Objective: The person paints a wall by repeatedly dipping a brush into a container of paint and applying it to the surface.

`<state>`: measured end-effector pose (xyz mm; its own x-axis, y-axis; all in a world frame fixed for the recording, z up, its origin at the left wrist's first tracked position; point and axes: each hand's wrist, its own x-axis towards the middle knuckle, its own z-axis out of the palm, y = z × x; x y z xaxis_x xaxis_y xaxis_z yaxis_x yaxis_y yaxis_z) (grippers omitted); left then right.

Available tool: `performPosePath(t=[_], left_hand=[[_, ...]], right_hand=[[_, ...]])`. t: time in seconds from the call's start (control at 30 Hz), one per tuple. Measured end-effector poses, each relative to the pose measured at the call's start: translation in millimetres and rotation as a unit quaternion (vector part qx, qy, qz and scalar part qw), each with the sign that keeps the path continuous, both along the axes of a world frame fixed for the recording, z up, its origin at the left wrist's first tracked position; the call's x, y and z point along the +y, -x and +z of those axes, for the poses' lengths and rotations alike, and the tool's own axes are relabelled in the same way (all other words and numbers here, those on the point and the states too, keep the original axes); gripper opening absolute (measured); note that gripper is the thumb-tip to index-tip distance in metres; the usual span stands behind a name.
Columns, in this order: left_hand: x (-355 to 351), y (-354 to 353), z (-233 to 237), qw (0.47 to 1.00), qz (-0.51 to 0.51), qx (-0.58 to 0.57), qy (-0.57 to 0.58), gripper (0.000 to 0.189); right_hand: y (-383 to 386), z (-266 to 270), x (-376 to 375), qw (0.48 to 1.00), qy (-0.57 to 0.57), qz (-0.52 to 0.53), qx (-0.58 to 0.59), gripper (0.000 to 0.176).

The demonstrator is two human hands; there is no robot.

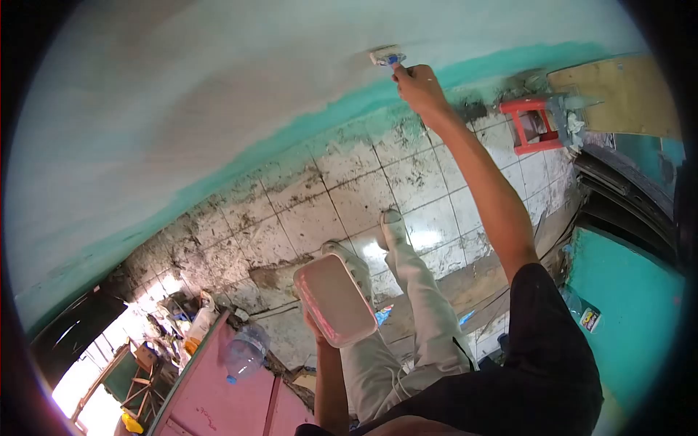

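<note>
1. Head view: brush [387, 55] is up against the wall [182, 94], bristle end on the pale area just above the teal band.
2. R hand [418, 86] closed narrow round brush handle.
3. L hand [313, 325] grips side of tub [356, 340], mostly hidden under it; can't tell how wide.
4. Tub's rectangular, held over the legs, w/ smooth greyish stuff [338, 298] inside; pink streaks along one side.
5. Clear bottle [247, 352], blue cap, on pink surface [218, 407]; contents unclear.
</note>
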<state>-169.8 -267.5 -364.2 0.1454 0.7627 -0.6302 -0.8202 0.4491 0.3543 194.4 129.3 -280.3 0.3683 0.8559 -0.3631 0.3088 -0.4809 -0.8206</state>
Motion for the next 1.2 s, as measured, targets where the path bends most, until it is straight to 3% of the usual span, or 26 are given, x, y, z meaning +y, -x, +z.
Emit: performPosePath(t=[0.1,0.23,0.3,0.37,0.4,0.43,0.47,0.53,0.57,0.6,0.63,0.7,0.77,0.83,0.9,0.93,0.97,1.0,1.03,1.1,1.13,1.2], left_hand=[[15.7,5.0,33.0,1.0,-0.005,-0.004,-0.018,0.077],[52.7,19.9,72.4,0.999,-0.01,-0.005,-0.041,0.08],[65.9,20.4,90.9,0.999,-0.015,-0.002,-0.05,0.081],[78.5,35.9,102.8,0.997,-0.028,0.003,-0.074,0.083],[85.3,37.2,109.9,0.996,-0.036,0.011,-0.08,0.083],[90.3,38.0,120.1,0.996,-0.045,0.026,-0.079,0.084],[98.7,35.7,129.0,0.995,-0.051,0.042,-0.079,0.085],[105.7,37.5,144.9,0.993,-0.057,0.063,-0.08,0.086],[103.6,42.3,151.1,0.993,-0.059,0.067,-0.084,0.087],[103.6,45.3,157.7,0.992,-0.061,0.07,-0.085,0.088],[103.2,43.0,162.6,0.992,-0.063,0.073,-0.087,0.089],[106.6,45.3,173.3,0.991,-0.069,0.07,-0.088,0.09],[120.2,41.0,185.4,0.992,-0.073,0.059,-0.085,0.092],[121.7,28.3,194.0,0.993,-0.073,0.041,-0.087,0.093],[130.9,11.0,211.9,0.995,-0.044,-0.016,-0.084,0.083],[135.0,8.7,219.8,0.995,-0.02,-0.064,-0.07,0.073],[131.3,12.8,217.7,0.996,-0.022,-0.063,-0.066,0.073],[131.0,18.2,210.2,0.993,-0.053,-0.064,-0.085,0.087],[132.1,22.8,203.1,0.989,-0.083,-0.065,-0.107,0.101],[131.9,14.3,219.1,0.987,-0.092,-0.055,-0.122,0.099],[134.6,16.6,227.8,0.985,-0.101,-0.052,-0.133,0.098],[125.5,24.7,213.3,0.99,-0.08,-0.036,-0.108,0.092]], right_hand=[[10.3,101.6,-9.5,0.999,-0.029,0.01,0.024,0.044],[17.1,201.0,-19.4,0.987,-0.161,0.024,0.011,0.044],[22.2,230.7,-22.6,0.976,-0.217,0.026,-0.002,0.045],[24.7,249.1,-16.1,0.935,-0.35,-0.032,0.051,0.047],[19.7,214.1,-2.1,0.908,-0.418,-0.037,0.019,0.046],[11.7,178.1,7.1,0.905,-0.402,0.007,-0.135,0.046],[13.0,126.1,17.5,0.926,-0.341,0.029,-0.158,0.045],[12.9,14.7,12.2,0.965,-0.133,0.062,-0.215,0.043],[5.9,-42.8,3.3,0.957,-0.082,0.099,-0.26,0.048],[-4.3,-77.7,5.0,0.981,0.099,0.077,-0.151,0.048],[-13.0,-84.5,6.3,0.982,0.094,0.075,-0.148,0.048],[-21.4,-79.3,9.2,0.934,0.05,0.242,-0.258,0.048],[-7.2,54.2,19.1,0.952,0.022,0.209,-0.224,0.042],[-2.1,143.4,29.5,0.989,-0.033,0.056,-0.132,0.032],[2.5,245.6,10.6,0.98,-0.143,0.085,-0.11,0.032],[4.9,283.5,7.0,0.979,-0.145,0.085,-0.115,0.032],[8.8,312.0,-0.9,0.963,-0.235,0.066,-0.113,0.034],[11.7,325.5,-6.5,0.938,-0.325,0.044,-0.11,0.036],[12.3,321.9,-4.8,0.938,-0.326,0.042,-0.108,0.036],[11.3,279.6,7.5,0.923,-0.368,0.032,-0.103,0.039],[13.2,227.7,24.3,0.911,-0.388,0.037,-0.134,0.036],[14.3,115.6,26.7,0.934,-0.265,0.045,-0.233,0.031]])
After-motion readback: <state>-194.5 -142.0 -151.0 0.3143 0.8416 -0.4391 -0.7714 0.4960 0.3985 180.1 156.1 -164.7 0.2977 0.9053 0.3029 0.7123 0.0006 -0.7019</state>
